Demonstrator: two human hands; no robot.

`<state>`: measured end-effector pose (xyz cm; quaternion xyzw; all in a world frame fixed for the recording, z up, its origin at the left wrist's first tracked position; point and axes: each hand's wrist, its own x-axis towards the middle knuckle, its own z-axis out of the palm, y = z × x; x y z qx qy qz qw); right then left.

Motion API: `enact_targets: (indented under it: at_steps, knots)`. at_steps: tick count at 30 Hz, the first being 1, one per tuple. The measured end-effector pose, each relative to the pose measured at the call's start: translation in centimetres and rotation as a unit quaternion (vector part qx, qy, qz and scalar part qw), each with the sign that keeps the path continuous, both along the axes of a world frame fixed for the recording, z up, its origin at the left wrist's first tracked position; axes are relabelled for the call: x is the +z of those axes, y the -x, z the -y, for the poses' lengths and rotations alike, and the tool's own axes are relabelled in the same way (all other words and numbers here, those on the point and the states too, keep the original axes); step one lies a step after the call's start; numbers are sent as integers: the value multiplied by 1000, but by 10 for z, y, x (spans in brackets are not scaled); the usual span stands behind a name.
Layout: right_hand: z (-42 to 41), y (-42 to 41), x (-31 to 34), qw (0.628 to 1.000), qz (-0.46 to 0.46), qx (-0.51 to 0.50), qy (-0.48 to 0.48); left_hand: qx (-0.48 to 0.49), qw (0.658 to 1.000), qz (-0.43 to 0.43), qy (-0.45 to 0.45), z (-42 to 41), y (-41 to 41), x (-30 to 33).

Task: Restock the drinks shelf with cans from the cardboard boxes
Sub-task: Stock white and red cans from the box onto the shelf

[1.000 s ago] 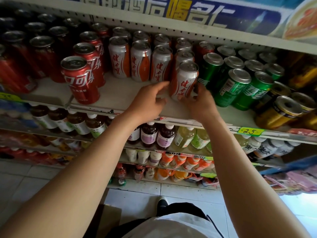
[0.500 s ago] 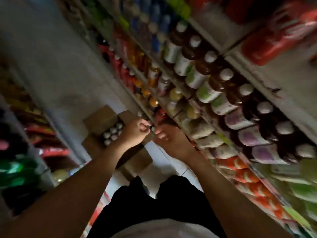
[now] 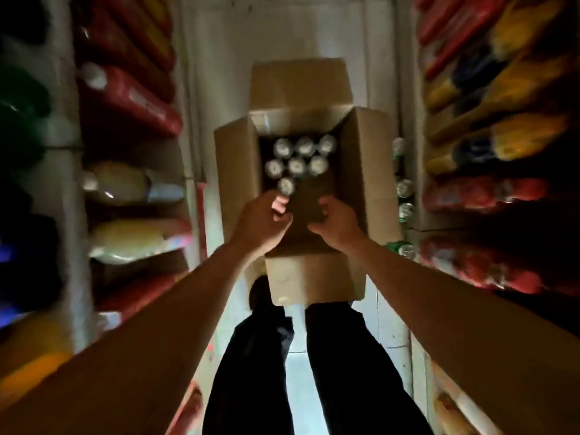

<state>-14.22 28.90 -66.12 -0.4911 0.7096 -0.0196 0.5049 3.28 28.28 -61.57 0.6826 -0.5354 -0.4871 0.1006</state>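
An open cardboard box (image 3: pixel 361 171) stands on the pale tiled floor (image 3: pixel 219 73) of a narrow aisle, its four flaps folded outward; the far flap lies flat toward the top of the view and the near flap hangs over the person's dark trousers (image 3: pixel 339 372). Inside the box, seven cans (image 3: pixel 296 166) stand upright with silver tops showing, packed into the far left corner in rows of three, three and one; the near and right part of the box floor is bare and dark. The left hand (image 3: pixel 263 224) hangs over the near left edge of the box, its fingers (image 3: pixel 280 205) curled just beside the single nearest can, and whether they touch it I cannot tell; nothing is visibly held. The right hand (image 3: pixel 334 222) hovers over the near middle of the box, fingers loosely curled and holding nothing. More cans with green sides (image 3: pixel 405 188) stand on the floor along the right edge of the box. Blurred shelves of red, yellow and green packages (image 3: pixel 131 98) line both sides of the aisle.
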Motion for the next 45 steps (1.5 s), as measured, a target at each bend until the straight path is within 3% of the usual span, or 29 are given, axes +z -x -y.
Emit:
enact_targets:
  at_steps: [4,7,10,13,18,22,24,27,30,33,37,40,45]
  knots:
    - [33,-36,-104,998,-2,51,34,27,992,51,113,19,-8,-61]
    - [50,-54,-184,993,-19,111,41,-52,974,124,183,17,-22,-77]
    - [58,-77,-200,992,-12,124,12,-95,960,174,198,10,-48,-94]
    - [57,-81,-240,994,-29,73,79,-99,973,116,171,1,-67,-113]
    - [49,-74,-222,994,32,10,109,-65,982,87,153,-7,-68,-119]
    - [38,-37,-118,986,86,-48,138,-101,985,98,98,1,-55,-83]
    - [34,-14,-37,976,144,-95,133,-141,985,72,66,13,-36,-35]
    - [34,25,100,959,226,-116,126,-195,980,-34,20,38,2,64]
    - [27,59,251,951,249,-93,160,-253,964,-77,27,60,36,185]
    - [11,84,383,934,272,-118,201,-291,939,-181,14,69,69,304]
    - [-45,114,534,906,233,-170,309,-361,881,-304,-36,48,125,452]
    - [-95,134,620,879,150,-233,389,-417,832,-363,-39,25,169,526]
    - [-183,166,699,792,25,-355,496,-449,812,-362,90,-45,241,614]
